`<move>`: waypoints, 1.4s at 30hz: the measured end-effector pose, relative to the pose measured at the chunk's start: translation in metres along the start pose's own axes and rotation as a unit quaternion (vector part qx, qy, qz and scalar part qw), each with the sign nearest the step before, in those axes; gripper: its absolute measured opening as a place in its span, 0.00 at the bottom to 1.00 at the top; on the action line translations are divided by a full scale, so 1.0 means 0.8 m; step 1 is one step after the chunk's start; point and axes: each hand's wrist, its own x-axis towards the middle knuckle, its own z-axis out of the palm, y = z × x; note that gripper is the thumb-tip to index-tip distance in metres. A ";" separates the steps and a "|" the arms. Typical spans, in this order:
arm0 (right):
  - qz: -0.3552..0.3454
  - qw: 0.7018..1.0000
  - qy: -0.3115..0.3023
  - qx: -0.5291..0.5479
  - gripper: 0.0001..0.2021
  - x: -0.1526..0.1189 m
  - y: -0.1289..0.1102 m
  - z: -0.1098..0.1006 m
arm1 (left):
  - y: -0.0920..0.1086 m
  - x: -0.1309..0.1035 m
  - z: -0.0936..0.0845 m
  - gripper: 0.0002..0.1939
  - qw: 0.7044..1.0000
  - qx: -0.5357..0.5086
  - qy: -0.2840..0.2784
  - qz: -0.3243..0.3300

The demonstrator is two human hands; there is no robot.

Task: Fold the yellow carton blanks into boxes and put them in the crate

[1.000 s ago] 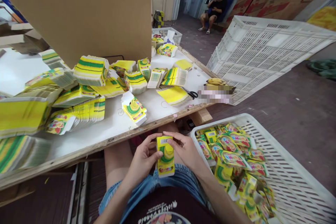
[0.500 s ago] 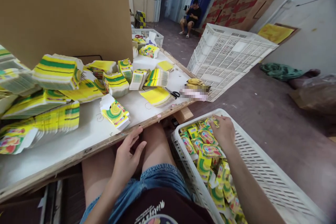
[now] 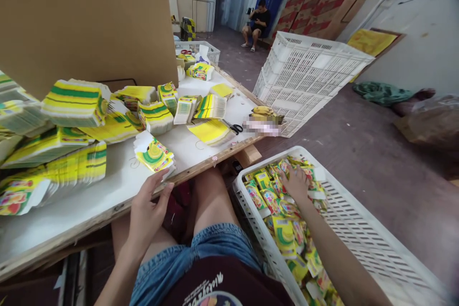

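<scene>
My left hand [image 3: 148, 205] is at the table's front edge, thumb and fingers apart, its fingertips at the near corner of a small stack of yellow-green cartons [image 3: 155, 154]. Nothing is seen between thumb and fingers. Over the white crate [image 3: 358, 220] on the right, my right hand [image 3: 297, 185] lies spread on the heap of yellow packets [image 3: 285, 236], with no packet held. More bundles of flat yellow cartons [image 3: 75, 103] are piled on the left of the white table [image 3: 120, 167].
Black-handled scissors [image 3: 234, 127] and bananas [image 3: 264, 112] lie near the table's right corner. Stacked white crates [image 3: 308, 76] stand beyond it. A large cardboard sheet [image 3: 86, 19] rises behind the cartons. A person [image 3: 258, 24] sits far back by blue crates.
My left hand has moved left and up to the small carton stack. My right hand has opened out over the packets, and more packets now lie at the crate's far right side.
</scene>
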 end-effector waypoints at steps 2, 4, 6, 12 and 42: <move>-0.005 1.000 -0.004 0.029 0.31 0.006 0.001 0.002 | 0.004 -0.001 -0.002 0.18 1.000 0.019 0.016 0.017; -0.024 0.998 -0.007 0.066 0.29 0.003 -0.007 0.006 | 0.009 0.000 -0.009 0.16 0.996 0.053 0.057 0.050; -0.045 0.994 0.003 0.104 0.27 -0.008 -0.022 0.008 | 0.010 0.005 -0.016 0.15 0.986 0.102 0.099 0.092; -0.079 0.970 0.064 0.221 0.22 -0.049 -0.099 -0.012 | -0.029 0.037 -0.020 0.34 0.953 0.264 0.030 0.145; 0.057 0.592 -0.361 0.719 0.15 -0.189 -0.333 -0.084 | 0.018 -0.057 0.029 0.27 0.843 -0.480 -0.116 -0.211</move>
